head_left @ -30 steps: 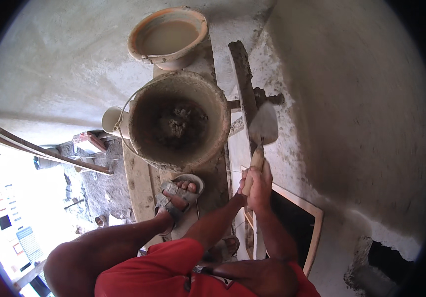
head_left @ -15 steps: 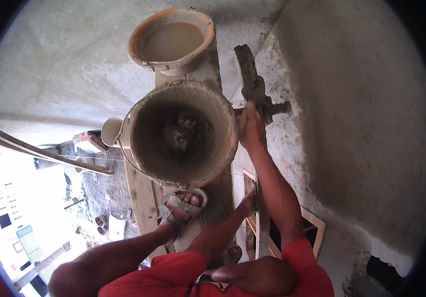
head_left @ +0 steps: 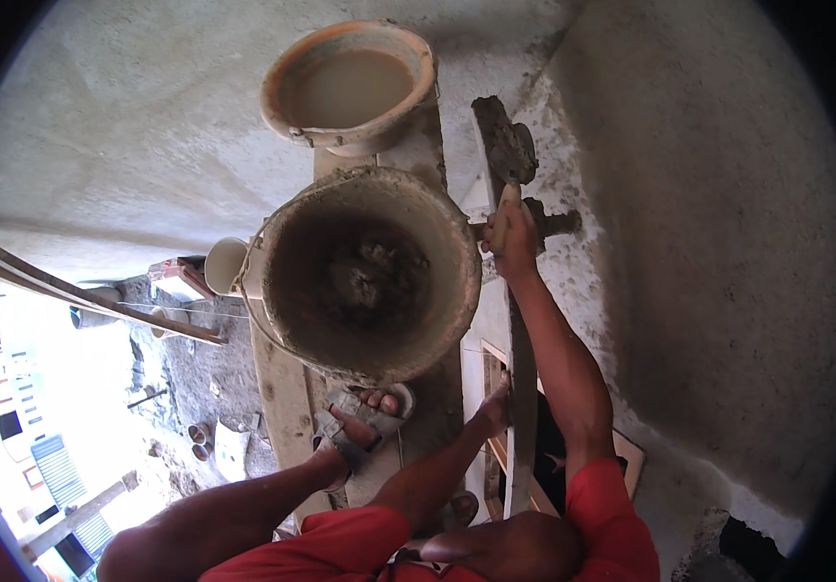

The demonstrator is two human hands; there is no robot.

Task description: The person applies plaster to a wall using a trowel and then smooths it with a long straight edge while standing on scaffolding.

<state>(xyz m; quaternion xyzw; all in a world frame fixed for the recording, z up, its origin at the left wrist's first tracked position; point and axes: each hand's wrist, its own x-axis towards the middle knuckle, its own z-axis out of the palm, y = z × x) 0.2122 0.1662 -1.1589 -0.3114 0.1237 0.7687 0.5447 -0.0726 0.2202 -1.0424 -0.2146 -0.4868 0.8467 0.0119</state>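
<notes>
My right hand (head_left: pixel 517 241) is closed around the pale handle of a trowel (head_left: pixel 507 206). The trowel's blade end is coated in wet grey mortar and lies over the upper part of a long narrow board (head_left: pixel 523 373). A lump of mortar (head_left: pixel 507 145) sits there at the blade, so the blade's outline is mostly hidden. Lower down, my left hand (head_left: pixel 498 403) grips the edge of the same board, its fingers partly hidden. Left of my right hand stands a large mortar-crusted bucket (head_left: pixel 277 281) with some mortar at its bottom.
Beyond the bucket, an orange-rimmed basin (head_left: pixel 277 116) holds cloudy water. Both stand on wooden planks (head_left: pixel 287 388), where my sandalled foot (head_left: pixel 364 417) rests. A plastered wall (head_left: pixel 719 242) rises at the right. Rods (head_left: pixel 88 291) cross at the left, above lower ground.
My right hand has shifted slightly right and turned, so the trowel's handle now shows. The trowel's blade end has swung to the right. My left hand keeps hold of the board.
</notes>
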